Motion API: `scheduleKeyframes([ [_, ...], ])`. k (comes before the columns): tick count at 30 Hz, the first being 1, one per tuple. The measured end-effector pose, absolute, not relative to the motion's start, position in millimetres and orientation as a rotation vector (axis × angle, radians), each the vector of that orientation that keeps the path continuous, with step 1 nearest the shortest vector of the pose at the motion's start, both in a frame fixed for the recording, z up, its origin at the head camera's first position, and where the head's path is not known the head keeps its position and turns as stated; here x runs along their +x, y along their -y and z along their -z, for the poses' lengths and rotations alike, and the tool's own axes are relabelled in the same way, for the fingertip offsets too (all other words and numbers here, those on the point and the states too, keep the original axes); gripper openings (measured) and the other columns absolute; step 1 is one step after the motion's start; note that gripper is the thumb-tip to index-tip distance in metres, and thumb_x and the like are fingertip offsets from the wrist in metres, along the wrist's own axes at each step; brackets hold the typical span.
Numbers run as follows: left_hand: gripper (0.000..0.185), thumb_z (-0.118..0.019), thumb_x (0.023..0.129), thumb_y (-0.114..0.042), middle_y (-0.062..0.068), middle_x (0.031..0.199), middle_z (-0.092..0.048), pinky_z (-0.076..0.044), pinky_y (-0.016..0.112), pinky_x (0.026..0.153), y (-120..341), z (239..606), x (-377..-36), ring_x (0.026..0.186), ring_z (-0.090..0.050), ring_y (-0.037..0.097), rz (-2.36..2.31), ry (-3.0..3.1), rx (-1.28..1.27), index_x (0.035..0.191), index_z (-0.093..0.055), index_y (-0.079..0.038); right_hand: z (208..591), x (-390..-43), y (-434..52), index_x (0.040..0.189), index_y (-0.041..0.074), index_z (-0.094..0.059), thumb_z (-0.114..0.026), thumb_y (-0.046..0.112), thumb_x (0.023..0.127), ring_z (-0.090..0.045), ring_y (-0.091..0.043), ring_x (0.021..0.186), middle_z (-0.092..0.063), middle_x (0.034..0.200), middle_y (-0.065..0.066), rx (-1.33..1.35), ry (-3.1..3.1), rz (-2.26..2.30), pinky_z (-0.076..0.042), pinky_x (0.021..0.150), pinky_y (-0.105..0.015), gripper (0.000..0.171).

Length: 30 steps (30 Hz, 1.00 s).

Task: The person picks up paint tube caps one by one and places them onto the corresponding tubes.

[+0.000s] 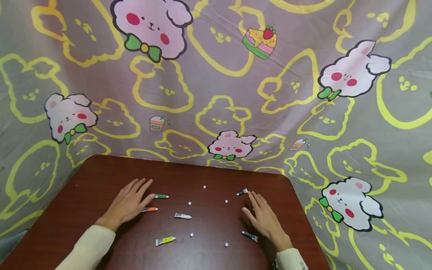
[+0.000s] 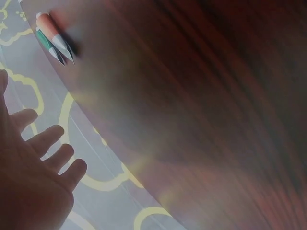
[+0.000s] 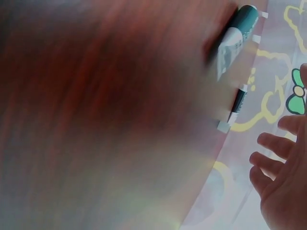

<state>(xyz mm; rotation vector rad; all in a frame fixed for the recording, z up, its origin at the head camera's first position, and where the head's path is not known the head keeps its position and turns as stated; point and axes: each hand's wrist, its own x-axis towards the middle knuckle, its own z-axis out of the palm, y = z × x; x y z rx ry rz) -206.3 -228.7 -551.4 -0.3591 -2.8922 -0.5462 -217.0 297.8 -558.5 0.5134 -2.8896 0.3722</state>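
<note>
My left hand point(image 1: 125, 205), palm down with fingers extended, is at the left of the brown table. By its thumb lie a green paint tube point(image 1: 161, 196) and an orange paint tube point(image 1: 150, 209), each partly covered by the hand. At the right, my right hand point(image 1: 264, 217) also has its fingers extended and holds nothing. A small dark paint tube point(image 1: 242, 192) lies just beyond its fingertips, and another dark tube point(image 1: 250, 236) lies to the left of its wrist. The right wrist view shows a dark green-banded tube point(image 3: 238, 40) close up.
Between the hands are a white-grey tube point(image 1: 183, 216) and, nearer, a yellow tube point(image 1: 165, 240). Several small white caps, such as one cap point(image 1: 191, 234) and a farther cap point(image 1: 204, 186), are scattered over the table point(image 1: 135, 247). A patterned cloth point(image 1: 222, 82) hangs behind the table.
</note>
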Motion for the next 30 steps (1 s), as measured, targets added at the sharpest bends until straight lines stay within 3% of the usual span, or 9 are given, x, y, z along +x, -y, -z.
scheduleKeyframes([
  [18, 0.065, -0.062, 0.109, -0.044, 0.027, 0.159, -0.053, -0.039, 0.071, 0.118, 220, 556, -209, 0.148, -0.046, 0.054, 0.575, 2.893, -0.399, 0.162, -0.05, -0.009, 551, -225, -274, 0.162, 0.005, -0.049, -0.063, 0.055, 0.106, -0.052, -0.046, 0.149, -0.058, 0.158, -0.022, 0.553, 2.878, -0.313, -0.044, 0.119, -0.062, 0.077],
  [30, 0.057, -0.069, 0.106, -0.037, 0.025, 0.147, -0.062, -0.043, 0.068, 0.116, 216, 557, -213, 0.142, -0.053, 0.051, 0.545, 2.883, -0.459, 0.151, -0.061, -0.004, 550, -231, -259, 0.156, 0.0, -0.055, -0.067, 0.044, 0.106, -0.055, -0.046, 0.146, -0.061, 0.153, -0.024, 0.668, 2.821, -0.267, -0.047, 0.117, -0.06, 0.068],
])
